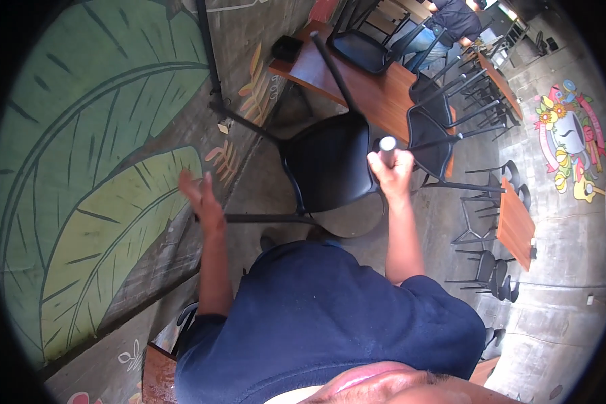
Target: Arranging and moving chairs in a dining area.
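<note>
Ahead of my chest is a black chair (330,161), turned over with its legs spreading up and outward. My right hand (392,174) is wrapped round one chair leg, close to its pale round tip. On the other side, my left hand (207,205) is at the end of another leg (269,219), its fingers stretched out and apart. That leg passes behind the hand, so whether the palm bears on it is hidden. The two remaining legs point away from me, one toward the wall and one over a brown wooden table.
Left of me stands a wall with a painted leaf mural (114,168). Beyond the chair, the wooden table (390,94) carries upturned black chairs (360,50) and a dark box (287,48). Another person (454,23) is at the back. More tables (515,225) and chairs stand at right.
</note>
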The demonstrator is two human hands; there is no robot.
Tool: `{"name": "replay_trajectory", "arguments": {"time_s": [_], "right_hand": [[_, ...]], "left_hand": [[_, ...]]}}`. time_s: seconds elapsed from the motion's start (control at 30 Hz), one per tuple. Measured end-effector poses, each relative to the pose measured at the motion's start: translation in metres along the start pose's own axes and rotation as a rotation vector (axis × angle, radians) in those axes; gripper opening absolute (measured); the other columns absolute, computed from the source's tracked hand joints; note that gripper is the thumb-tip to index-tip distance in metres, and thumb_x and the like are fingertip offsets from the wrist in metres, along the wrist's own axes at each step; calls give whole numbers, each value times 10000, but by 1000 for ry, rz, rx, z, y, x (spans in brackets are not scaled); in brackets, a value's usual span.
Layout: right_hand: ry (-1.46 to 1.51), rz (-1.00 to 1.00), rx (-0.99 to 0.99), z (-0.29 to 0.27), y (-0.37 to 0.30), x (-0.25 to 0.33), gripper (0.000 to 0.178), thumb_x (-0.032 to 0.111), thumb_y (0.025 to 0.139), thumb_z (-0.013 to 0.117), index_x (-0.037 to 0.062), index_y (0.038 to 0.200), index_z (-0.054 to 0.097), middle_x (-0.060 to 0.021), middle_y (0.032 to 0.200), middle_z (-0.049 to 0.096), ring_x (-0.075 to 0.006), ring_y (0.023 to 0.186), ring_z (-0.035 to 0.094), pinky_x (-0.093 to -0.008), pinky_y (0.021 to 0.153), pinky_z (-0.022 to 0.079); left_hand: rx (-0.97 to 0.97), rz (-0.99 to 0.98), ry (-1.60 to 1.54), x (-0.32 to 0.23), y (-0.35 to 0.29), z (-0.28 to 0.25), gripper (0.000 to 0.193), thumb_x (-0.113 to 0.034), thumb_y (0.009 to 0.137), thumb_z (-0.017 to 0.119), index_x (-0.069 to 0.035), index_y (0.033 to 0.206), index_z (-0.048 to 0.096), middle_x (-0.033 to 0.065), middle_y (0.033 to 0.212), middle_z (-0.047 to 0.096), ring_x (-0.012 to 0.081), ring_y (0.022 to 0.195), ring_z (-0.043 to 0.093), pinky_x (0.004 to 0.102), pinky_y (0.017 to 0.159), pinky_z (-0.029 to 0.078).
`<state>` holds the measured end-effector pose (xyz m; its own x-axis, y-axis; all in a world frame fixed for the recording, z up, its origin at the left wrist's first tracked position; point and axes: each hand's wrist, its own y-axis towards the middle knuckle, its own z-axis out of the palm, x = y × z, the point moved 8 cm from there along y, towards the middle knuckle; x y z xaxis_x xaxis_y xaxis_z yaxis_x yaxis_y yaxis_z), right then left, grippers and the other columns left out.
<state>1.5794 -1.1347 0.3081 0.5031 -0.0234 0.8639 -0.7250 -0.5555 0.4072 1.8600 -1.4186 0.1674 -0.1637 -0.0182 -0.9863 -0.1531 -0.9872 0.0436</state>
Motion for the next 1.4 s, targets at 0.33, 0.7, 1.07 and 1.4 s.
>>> {"name": "replay_trajectory", "arguments": {"time_s": [0.33,0.7,1.07,1.4], "right_hand": [[388,-106,-398,-98,63,-59,238,45,822,592,16,606,495,1,504,470,-57,416,426,-206,390,306],[325,-169,-259,-144,129,-164,262,191,853,608,4,704,500,-35,546,468,-103,452,445,-223,420,331],[447,-109,-445,-137,152,-250,672,655,864,354,19,671,454,-45,516,467,-120,445,453,-248,433,325],[300,-142,-392,-129,177,-289,574,546,918,360,9,748,471,-65,667,513,-149,597,507,-283,554,391]], "left_hand": [[138,1266,593,-182,-86,156,467,-86,735,627,9,1151,435,196,1249,428,310,1166,416,419,991,308],[18,54,-19,-11,55,240,592,-142,857,585,-76,1341,251,170,1254,418,263,1083,484,373,932,381],[289,340,81,-19,145,379,255,-326,944,482,-74,904,474,39,667,555,126,632,542,270,613,423],[489,88,215,43,213,451,374,-476,902,494,-112,988,508,3,753,645,89,716,601,238,590,447]]}}
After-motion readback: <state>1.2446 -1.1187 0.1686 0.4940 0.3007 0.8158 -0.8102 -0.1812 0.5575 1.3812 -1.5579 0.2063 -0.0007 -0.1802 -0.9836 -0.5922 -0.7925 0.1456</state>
